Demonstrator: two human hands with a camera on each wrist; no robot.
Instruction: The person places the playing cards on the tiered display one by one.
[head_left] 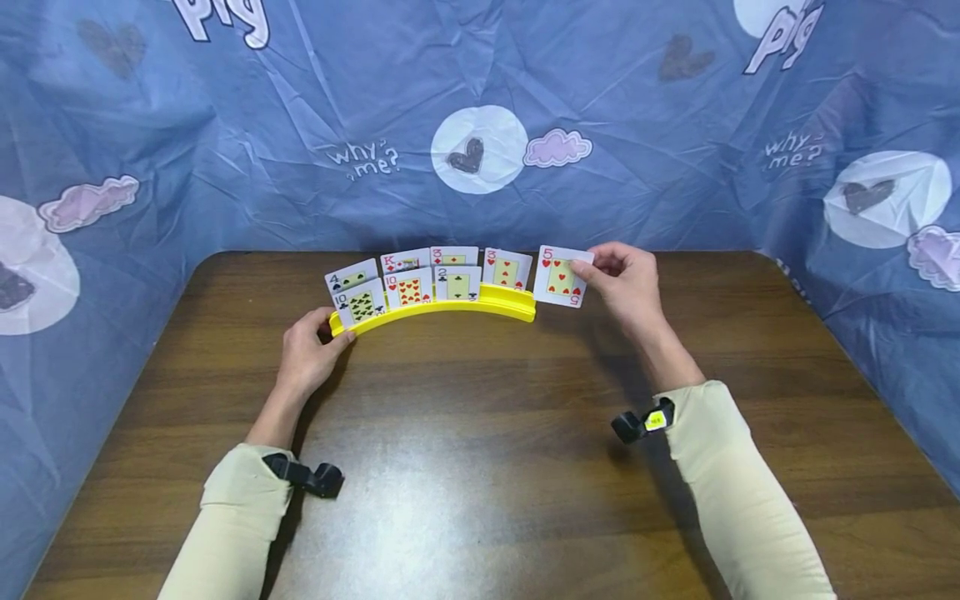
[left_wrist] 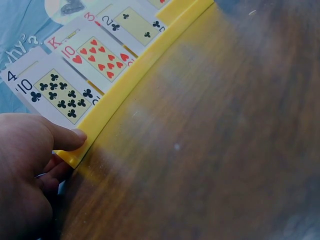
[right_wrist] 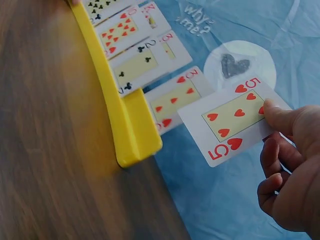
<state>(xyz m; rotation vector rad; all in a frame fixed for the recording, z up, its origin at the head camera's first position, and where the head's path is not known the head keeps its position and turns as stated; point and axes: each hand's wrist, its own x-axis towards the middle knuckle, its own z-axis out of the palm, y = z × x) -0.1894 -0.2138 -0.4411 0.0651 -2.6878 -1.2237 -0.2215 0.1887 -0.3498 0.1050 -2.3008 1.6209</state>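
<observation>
A curved yellow playing-card holder (head_left: 450,307) stands near the table's back edge. My left hand (head_left: 306,346) grips its left end, thumb on the front face and fingers behind. In the front row are the ten of clubs (left_wrist: 62,95), ten of hearts (left_wrist: 102,57) and two of clubs (head_left: 457,285). Partly hidden behind them are a black four (head_left: 352,272), a red king (head_left: 406,259) and a red three (head_left: 454,254); the three of hearts (right_wrist: 175,100) stands further right. Beyond the holder's right end, my right hand (head_left: 630,283) pinches the five of hearts (right_wrist: 237,117), facing me.
Brown wood tabletop (head_left: 487,433) stretches between my forearms and the holder. Blue printed cloth (head_left: 300,108) hangs behind the table and along both sides. A black wrist camera (head_left: 307,477) sits on my left cuff, another camera (head_left: 633,425) on my right.
</observation>
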